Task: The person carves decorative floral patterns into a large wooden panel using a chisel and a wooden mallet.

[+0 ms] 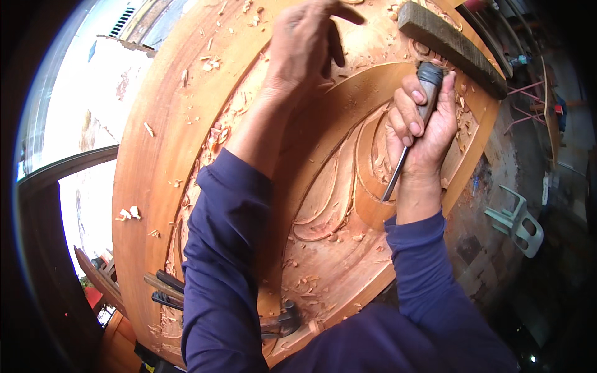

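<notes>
A large carved wooden panel (146, 186) with curved raised scrolls and leaf shapes lies before me. In my right hand (429, 124) is a carving chisel (429, 78), its dark handle wrapped near the top and gripped by my fingers. The thin metal blade slants down toward me, its end at a curved raised band. My left hand (301, 46) hovers over or rests on the panel's far part, fingers apart and holding nothing; I cannot tell whether it touches the wood. Curled wood shavings (217, 137) lie in the recesses around both hands.
A dark wooden block (451, 46) lies across the panel's far right. Several tools with dark handles (168, 289) lie by my left forearm, and a hammer (289, 318) near the front edge. A pale green plastic stool (516, 221) stands on the floor at right.
</notes>
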Demonstrator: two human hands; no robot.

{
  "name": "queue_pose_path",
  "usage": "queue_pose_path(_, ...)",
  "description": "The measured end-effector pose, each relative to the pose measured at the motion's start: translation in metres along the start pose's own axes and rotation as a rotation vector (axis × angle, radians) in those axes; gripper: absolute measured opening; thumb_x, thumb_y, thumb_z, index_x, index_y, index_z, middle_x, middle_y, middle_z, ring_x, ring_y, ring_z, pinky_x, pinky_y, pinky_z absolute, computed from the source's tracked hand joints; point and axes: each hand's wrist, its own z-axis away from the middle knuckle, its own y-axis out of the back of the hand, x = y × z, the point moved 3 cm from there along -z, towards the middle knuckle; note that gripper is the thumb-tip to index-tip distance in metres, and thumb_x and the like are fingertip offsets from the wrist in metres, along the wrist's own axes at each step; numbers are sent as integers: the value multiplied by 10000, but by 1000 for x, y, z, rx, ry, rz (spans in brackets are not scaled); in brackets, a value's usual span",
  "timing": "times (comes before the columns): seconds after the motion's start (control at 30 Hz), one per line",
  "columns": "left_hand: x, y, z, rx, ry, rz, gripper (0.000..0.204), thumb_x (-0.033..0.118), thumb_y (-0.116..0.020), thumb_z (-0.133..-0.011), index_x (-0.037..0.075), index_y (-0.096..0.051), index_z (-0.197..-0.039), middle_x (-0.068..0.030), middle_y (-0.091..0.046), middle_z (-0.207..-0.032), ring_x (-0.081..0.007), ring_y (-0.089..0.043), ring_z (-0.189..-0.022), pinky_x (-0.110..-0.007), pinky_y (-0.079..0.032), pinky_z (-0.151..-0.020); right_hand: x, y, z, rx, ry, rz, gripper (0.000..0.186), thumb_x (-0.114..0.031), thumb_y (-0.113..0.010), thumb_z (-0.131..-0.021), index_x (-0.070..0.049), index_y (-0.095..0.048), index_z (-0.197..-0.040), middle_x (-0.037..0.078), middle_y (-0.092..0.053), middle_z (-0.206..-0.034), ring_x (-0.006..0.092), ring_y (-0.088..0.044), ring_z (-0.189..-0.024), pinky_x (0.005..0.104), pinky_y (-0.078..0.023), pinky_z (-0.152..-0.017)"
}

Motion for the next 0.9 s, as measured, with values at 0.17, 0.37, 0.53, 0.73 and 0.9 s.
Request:
queue_pose_path(0.17,-15,17,-16,132,-59,19,615,529,-397,-1136,28,-748,-1076,-76,-584,-521,-121,-443,-343,-274,-348,-379,4,0,-16,-96,-137,-153,442,-553,-461,-1120,-134,-581,-1191,31,-486,-832,75,-405,-450,217,-307,-339)
queue_pose_path(0.37,-19,15,-20,210,-55,182,629,547,-411,-1118,6,-719,-1207,-114,-687,-685,-157,-608,-531,-293,-477,-523,14,-7,-15,-111,-212,-175,438,-567,-445,-1119,-225,-564,-1365,30,-482,-834,81,-375,-453,224,-303,-361)
queue_pose_path(0.53,-22,12,15,122,-11,210,628,529,-458,-1111,0,-696,-1351,-124,-726,-1284,-191,-648,-1155,-354,-503,-1017,21,-20,-10,-49,-138,-92,600,-573,-551,-1074,-146,-508,-1494,-3,-469,-789,70,-385,-463,216,-311,-378)
queue_pose_path(0.73,28,-27,185,266,-37,-933,307,203,-653,-1054,146,-743,-1342,-116,-672,-1455,-357,-576,-1418,-442,-492,-1156,31,-22,-14,-94,-196,-35,589,-606,-646,-1015,-203,-501,-1420,0,-506,-779,92,-441,-476,244,-345,-417)
queue_pose_path(0.9,33,-109,343,451,173,-1301,429,186,-706,-998,98,-686,-1418,-121,-636,-1501,-372,-567,-1424,-502,-437,-1203,26,-22,-13,-131,-182,33,466,-524,-670,-1030,-200,-521,-1330,11,-529,-809,116,-504,-560,263,-442,-488)
